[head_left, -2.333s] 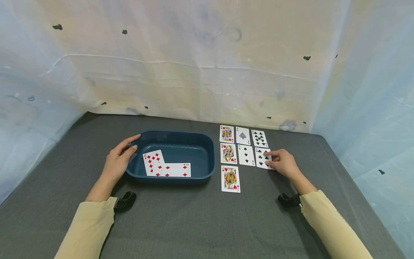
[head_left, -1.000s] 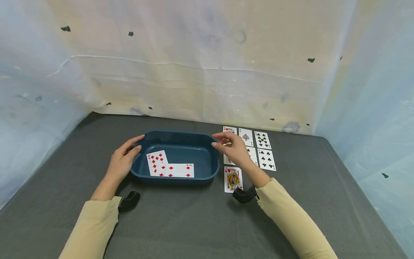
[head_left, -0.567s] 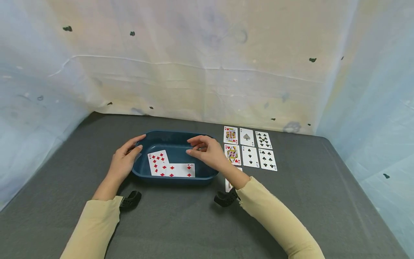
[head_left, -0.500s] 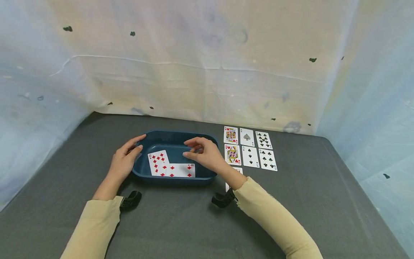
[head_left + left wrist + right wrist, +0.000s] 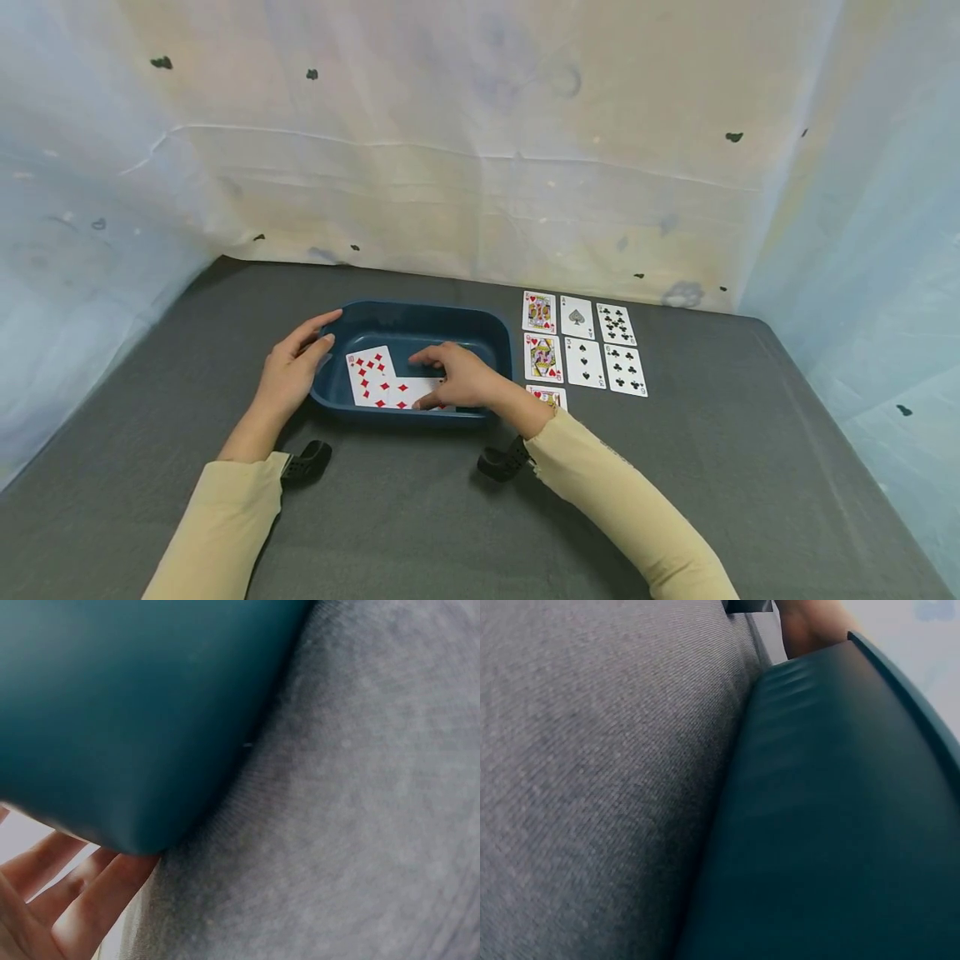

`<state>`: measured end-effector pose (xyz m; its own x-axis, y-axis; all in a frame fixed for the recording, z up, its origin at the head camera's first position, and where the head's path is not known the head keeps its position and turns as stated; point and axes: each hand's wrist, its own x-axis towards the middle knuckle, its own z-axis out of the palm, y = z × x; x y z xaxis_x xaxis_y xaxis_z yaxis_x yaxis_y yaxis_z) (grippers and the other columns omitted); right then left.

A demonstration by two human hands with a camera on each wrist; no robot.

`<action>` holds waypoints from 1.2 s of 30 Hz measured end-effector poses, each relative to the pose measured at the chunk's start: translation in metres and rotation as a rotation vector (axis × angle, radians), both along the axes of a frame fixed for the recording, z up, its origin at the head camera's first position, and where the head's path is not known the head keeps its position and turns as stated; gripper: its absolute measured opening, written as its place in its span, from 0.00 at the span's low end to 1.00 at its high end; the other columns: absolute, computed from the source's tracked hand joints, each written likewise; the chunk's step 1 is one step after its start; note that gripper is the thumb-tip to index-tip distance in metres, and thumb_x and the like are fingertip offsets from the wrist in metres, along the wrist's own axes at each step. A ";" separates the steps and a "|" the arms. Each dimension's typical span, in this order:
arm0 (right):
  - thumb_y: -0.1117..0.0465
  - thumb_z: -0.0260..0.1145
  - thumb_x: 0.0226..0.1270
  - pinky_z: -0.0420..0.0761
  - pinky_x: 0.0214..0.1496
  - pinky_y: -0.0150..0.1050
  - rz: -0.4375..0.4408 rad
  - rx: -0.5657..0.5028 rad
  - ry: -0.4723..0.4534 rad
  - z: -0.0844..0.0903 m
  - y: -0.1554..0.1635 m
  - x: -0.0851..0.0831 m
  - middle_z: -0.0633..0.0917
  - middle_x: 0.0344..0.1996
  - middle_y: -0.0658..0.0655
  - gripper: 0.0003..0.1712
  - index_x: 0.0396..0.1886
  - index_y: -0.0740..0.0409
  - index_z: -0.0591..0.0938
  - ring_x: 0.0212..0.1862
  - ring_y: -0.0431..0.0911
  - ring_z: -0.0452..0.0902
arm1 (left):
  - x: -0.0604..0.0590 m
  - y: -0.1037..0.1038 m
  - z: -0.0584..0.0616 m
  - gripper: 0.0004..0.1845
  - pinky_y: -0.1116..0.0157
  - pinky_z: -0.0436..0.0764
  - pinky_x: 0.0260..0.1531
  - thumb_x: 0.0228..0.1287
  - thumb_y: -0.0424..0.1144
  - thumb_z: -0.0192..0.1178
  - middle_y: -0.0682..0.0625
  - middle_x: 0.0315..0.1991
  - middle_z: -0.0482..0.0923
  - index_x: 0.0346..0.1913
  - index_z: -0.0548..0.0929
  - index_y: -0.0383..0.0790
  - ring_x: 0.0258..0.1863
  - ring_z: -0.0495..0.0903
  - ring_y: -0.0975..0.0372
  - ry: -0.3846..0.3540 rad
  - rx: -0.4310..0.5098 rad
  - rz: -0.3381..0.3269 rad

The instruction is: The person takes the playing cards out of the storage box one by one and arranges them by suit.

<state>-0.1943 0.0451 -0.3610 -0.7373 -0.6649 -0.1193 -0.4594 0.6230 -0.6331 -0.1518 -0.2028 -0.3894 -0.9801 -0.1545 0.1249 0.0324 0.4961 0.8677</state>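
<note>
A dark blue tray (image 5: 468, 321) stands on the grey cloth with two overlapping cards inside: a ten of diamonds (image 5: 366, 372) and, on its right, a four of diamonds (image 5: 408, 386). My left hand (image 5: 288, 371) grips the tray's left end, thumb at the rim; in the left wrist view its fingers (image 5: 101, 900) touch the outer wall. Inside the tray, my right hand (image 5: 465, 379) reaches over the four of diamonds and hides its right part. Thumb and forefinger are spread apart, the thumb at the card's lower edge. The right wrist view shows only the tray's outside.
Right of the tray, several cards lie face up in rows, among them a king of hearts (image 5: 539, 312), queen of hearts (image 5: 543, 357), ace of spades (image 5: 577, 317) and six of clubs (image 5: 626, 369). My right forearm partly covers a jack (image 5: 546, 395). Behind hangs a pale curtain (image 5: 480, 167).
My right hand has moved left from the club card at the far right, over the tray's right rim, then down to the four of diamonds, its fingers spreading. The left hand has stayed at the tray.
</note>
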 end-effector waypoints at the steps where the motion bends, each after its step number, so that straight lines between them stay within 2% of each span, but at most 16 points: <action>1: 0.61 0.74 0.54 0.72 0.60 0.46 0.010 0.028 0.021 0.001 0.000 0.001 0.74 0.60 0.60 0.34 0.63 0.56 0.75 0.61 0.52 0.69 | 0.000 0.000 0.000 0.24 0.42 0.68 0.57 0.76 0.50 0.44 0.36 0.65 0.67 0.71 0.66 0.55 0.58 0.71 0.43 0.001 0.002 -0.002; 4: 0.63 0.73 0.56 0.67 0.62 0.49 0.030 0.114 0.086 0.003 -0.002 0.004 0.73 0.60 0.60 0.34 0.64 0.54 0.74 0.61 0.53 0.66 | -0.001 0.000 0.001 0.24 0.42 0.67 0.57 0.75 0.50 0.44 0.36 0.65 0.66 0.71 0.66 0.55 0.59 0.70 0.43 0.003 0.006 -0.005; 7: 0.64 0.71 0.57 0.66 0.59 0.49 0.030 0.177 0.116 0.004 -0.003 0.007 0.75 0.56 0.57 0.34 0.65 0.51 0.74 0.59 0.51 0.67 | -0.001 0.001 0.001 0.24 0.42 0.67 0.57 0.75 0.51 0.44 0.37 0.66 0.66 0.71 0.66 0.55 0.59 0.68 0.44 0.005 0.008 -0.008; 11: 0.62 0.72 0.57 0.65 0.53 0.47 0.002 0.212 0.118 0.004 -0.003 0.007 0.78 0.49 0.54 0.33 0.63 0.49 0.75 0.54 0.48 0.68 | -0.002 0.001 0.002 0.24 0.43 0.67 0.56 0.75 0.51 0.44 0.37 0.66 0.66 0.71 0.66 0.55 0.59 0.68 0.45 0.009 0.010 -0.013; 15: 0.61 0.74 0.54 0.67 0.52 0.44 -0.043 0.202 0.096 0.004 -0.002 0.006 0.78 0.47 0.56 0.32 0.61 0.50 0.77 0.51 0.47 0.69 | -0.002 0.002 0.003 0.24 0.42 0.66 0.58 0.76 0.50 0.44 0.37 0.67 0.65 0.71 0.66 0.54 0.61 0.68 0.44 0.011 0.013 -0.016; 20: 0.61 0.75 0.54 0.71 0.43 0.37 -0.140 0.107 0.050 0.005 0.001 0.005 0.77 0.42 0.56 0.28 0.57 0.52 0.79 0.43 0.46 0.70 | -0.002 0.002 0.002 0.24 0.43 0.69 0.57 0.76 0.49 0.44 0.36 0.64 0.67 0.71 0.66 0.54 0.59 0.71 0.43 0.019 0.018 -0.020; 27: 0.65 0.68 0.61 0.74 0.37 0.33 -0.291 -0.050 0.039 0.005 0.002 0.004 0.80 0.44 0.57 0.16 0.50 0.55 0.82 0.40 0.47 0.73 | -0.002 0.002 0.002 0.24 0.42 0.67 0.57 0.75 0.51 0.44 0.36 0.66 0.66 0.71 0.66 0.54 0.60 0.69 0.44 0.014 0.010 -0.017; 32: 0.65 0.65 0.64 0.74 0.37 0.34 -0.374 -0.168 0.078 0.007 0.004 0.006 0.82 0.37 0.56 0.10 0.45 0.58 0.82 0.36 0.45 0.74 | -0.002 0.000 0.001 0.24 0.42 0.67 0.58 0.76 0.50 0.44 0.36 0.67 0.65 0.71 0.65 0.53 0.60 0.69 0.43 0.013 0.013 -0.025; 36: 0.66 0.64 0.65 0.77 0.37 0.34 -0.403 -0.277 0.119 0.007 0.008 0.006 0.83 0.32 0.56 0.12 0.48 0.59 0.80 0.34 0.45 0.77 | -0.001 -0.001 -0.001 0.24 0.43 0.68 0.56 0.76 0.48 0.44 0.36 0.65 0.67 0.71 0.66 0.53 0.59 0.70 0.43 0.021 0.006 -0.025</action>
